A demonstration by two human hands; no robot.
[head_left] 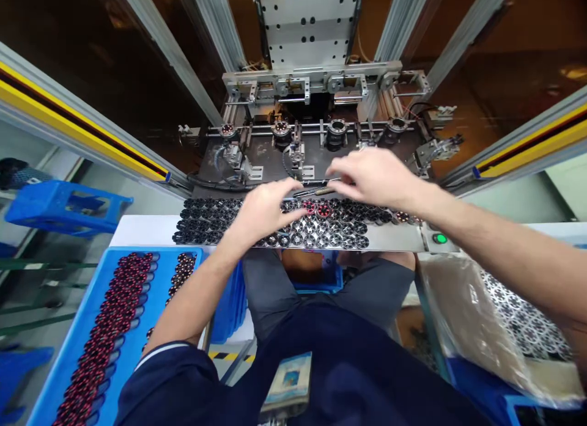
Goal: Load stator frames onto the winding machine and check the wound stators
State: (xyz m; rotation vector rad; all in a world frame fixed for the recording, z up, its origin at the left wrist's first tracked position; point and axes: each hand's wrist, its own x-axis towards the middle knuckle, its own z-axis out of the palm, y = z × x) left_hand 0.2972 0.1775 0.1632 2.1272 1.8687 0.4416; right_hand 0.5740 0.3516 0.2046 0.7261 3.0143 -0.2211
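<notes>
My left hand (263, 209) rests over a shelf (398, 239) packed with small round stator cores, its fingers curled on one of them near two red-wound ones (316, 209). My right hand (371, 175) hovers just above the same rows, fingers closed on a thin dark tool (316, 190) that points left toward my left fingertips. Bare dark cores (206, 215) fill the left part of the shelf.
Behind the shelf stands a winding machine (316, 126) with several fixtures in a row. A green button (439, 238) sits at the shelf's right end. A blue tray (114, 328) of copper-wound stators lies at lower left. A plastic-covered tray of bare cores (518, 322) lies at lower right.
</notes>
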